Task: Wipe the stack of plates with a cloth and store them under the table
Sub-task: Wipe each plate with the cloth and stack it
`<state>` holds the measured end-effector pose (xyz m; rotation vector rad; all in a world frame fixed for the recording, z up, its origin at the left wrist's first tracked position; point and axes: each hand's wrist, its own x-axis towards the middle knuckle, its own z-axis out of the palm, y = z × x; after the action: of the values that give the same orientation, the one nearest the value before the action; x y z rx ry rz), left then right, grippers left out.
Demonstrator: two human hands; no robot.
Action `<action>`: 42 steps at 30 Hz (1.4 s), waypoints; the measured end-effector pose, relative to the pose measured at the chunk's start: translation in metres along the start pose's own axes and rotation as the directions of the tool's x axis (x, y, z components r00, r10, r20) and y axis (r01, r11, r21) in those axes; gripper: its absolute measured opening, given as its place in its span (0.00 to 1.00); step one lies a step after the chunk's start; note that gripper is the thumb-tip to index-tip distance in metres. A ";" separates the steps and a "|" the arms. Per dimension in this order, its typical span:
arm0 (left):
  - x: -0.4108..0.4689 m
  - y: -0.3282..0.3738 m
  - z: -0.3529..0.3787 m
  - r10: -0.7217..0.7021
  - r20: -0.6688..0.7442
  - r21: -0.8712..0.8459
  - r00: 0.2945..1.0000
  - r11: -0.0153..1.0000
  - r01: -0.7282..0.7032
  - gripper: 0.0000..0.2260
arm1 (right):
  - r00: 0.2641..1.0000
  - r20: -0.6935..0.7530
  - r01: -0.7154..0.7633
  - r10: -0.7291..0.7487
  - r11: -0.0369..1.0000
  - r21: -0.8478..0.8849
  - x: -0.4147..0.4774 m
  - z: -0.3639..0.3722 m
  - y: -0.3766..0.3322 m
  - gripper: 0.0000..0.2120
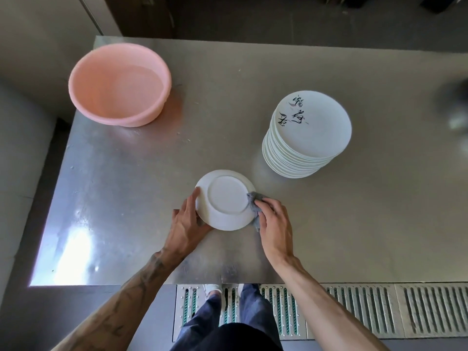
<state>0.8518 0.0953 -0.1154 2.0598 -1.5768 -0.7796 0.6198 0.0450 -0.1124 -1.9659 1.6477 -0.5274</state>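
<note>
**Now the underside: one plate held between two hands**

Here the plate [225, 200] lies bottom-up, foot ring showing, directly between the person's two hands. The left hand [186, 224] grips it by the rim: one finger lies over the edge and the others tuck beneath. Whether the plate is lifted or rests on the steel I cannot tell. The right hand [274, 222] is curled round a bunched grey cloth [254, 202] and presses it to the opposite rim. So the plate lies just inward of the right hand. The wiping stroke, I'd judge, runs from there across the round base toward the left hand, which steadies it. A round plate has no long axis to mind.

Out beyond the right hand stands the stack of plates [307, 134], tall, its top plate painted with dark brush lettering. The right hand is the nearer one to it. Well out past the left hand sits a pink basin [119, 84], seemingly with a little water in it. The table [152, 186] is brushed steel, with a bright glare patch to the outer side of the left forearm. Below its near edge a slatted floor grate [354, 307] runs by the person's feet. The space under the table is hidden from here.
</note>
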 end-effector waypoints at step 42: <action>0.060 0.038 -0.068 0.016 0.022 -0.230 1.000 0.973 -0.011 0.07 | 0.995 0.082 -0.047 0.051 0.997 -0.054 0.007 -0.019 0.002 0.18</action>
<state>0.8806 0.0272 -0.0505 1.8783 -1.4366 -0.9374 0.6082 0.0355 -0.0985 -1.9516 1.6688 -0.3828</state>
